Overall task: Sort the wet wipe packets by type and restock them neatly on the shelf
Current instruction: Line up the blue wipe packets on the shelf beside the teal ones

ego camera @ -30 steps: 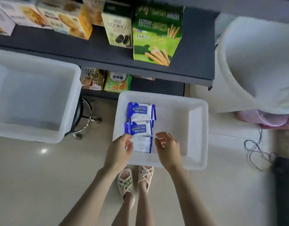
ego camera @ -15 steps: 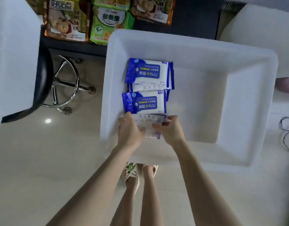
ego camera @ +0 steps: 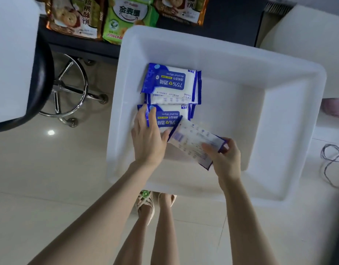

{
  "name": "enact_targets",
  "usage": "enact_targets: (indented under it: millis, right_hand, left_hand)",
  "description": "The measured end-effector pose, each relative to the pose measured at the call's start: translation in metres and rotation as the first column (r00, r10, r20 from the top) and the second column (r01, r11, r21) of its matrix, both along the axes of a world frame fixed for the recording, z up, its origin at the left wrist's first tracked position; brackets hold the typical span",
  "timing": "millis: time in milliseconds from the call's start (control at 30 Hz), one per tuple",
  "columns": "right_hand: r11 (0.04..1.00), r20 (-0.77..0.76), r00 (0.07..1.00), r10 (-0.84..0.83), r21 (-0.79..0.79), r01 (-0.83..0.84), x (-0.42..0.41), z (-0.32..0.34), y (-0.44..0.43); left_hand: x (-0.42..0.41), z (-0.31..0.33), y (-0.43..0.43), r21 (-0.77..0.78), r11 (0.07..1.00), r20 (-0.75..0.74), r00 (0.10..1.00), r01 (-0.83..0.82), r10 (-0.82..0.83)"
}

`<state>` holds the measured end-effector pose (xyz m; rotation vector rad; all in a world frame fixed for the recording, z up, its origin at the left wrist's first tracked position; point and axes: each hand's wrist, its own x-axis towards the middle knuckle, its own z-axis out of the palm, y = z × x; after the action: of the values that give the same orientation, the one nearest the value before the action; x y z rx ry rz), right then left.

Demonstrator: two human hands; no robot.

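Soft, even indoor light from above leaves one small glare spot on the glossy floor [ego camera: 50,132] and washes out the white bin [ego camera: 291,131]; shadows are faint, wide-angle bending curves the frame edges, and the tilted packet [ego camera: 191,142] shows motion blur

The single head-worn camera is looking steeply down from close above, centring the white rectangular plastic tub [ego camera: 279,92]; the dark shelf [ego camera: 231,25] is lying toward 12 o'clock, sandalled feet [ego camera: 145,205] toward 6.

Packets [ego camera: 171,83] in bin [ego camera: 279,104], left side
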<state>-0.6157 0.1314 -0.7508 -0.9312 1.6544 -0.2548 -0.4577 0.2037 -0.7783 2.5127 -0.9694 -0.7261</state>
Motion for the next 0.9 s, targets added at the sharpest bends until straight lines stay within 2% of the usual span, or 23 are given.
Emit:
enact_targets:
  millis: [133,300,367,400,467,533,600,667,767,833,900]
  right_hand:
    - [0.998,-0.033,0.999,-0.044,-0.043,0.042,-0.011,0.001,-0.001]
    - [0.997,-0.064,0.996,-0.067,0.038,0.069,-0.017,-0.001,-0.004]
    - [0.996,-0.037,0.997,-0.064,0.064,0.066,-0.017,0.003,-0.005]
    - [0.995,-0.011,0.997,-0.073,0.071,0.074,-0.017,0.007,-0.004]
    - [0.993,0.054,0.994,-0.093,0.080,0.089,-0.015,0.021,-0.003]
    - [0.996,0.136,0.988,-0.077,0.065,0.069,-0.013,0.039,0.001]
    - [0.999,0.226,0.974,-0.029,0.041,0.020,-0.007,0.067,0.006]
    - [0.999,0.322,0.947,0.003,0.036,-0.016,0.003,0.104,0.010]
    - [0.998,0.456,0.890,0.026,0.042,-0.051,0.015,0.172,0.010]
    - [0.995,0.539,0.842,0.023,0.072,-0.073,0.021,0.225,0.008]
    - [0.991,0.587,0.809,0.026,0.091,-0.097,0.027,0.278,0.004]
  left_hand:
    - [0.007,-0.011,-0.010,0.073,0.995,0.044,0.996,0.069,-0.072]
    - [0.006,-0.009,-0.011,0.272,0.948,0.104,0.974,0.165,-0.200]
    - [0.004,-0.003,-0.010,0.314,0.931,0.043,0.977,0.186,-0.210]
    - [0.003,0.001,-0.009,0.270,0.951,-0.023,0.988,0.153,-0.152]
    - [0.001,0.021,-0.005,0.136,0.991,-0.211,0.977,-0.013,0.042]
    - [-0.002,0.054,-0.001,0.028,0.976,-0.386,0.899,-0.214,0.208]
    - [-0.006,0.096,0.004,-0.042,0.911,-0.557,0.767,-0.410,0.319]
    - [-0.008,0.141,0.008,-0.055,0.827,-0.711,0.603,-0.559,0.360]
    - [-0.010,0.211,0.011,-0.019,0.778,-0.851,0.418,-0.628,0.318]
    - [-0.008,0.261,0.011,-0.050,0.780,-0.891,0.381,-0.623,0.247]
    - [-0.005,0.312,0.010,-0.145,0.786,-0.882,0.439,-0.601,0.172]
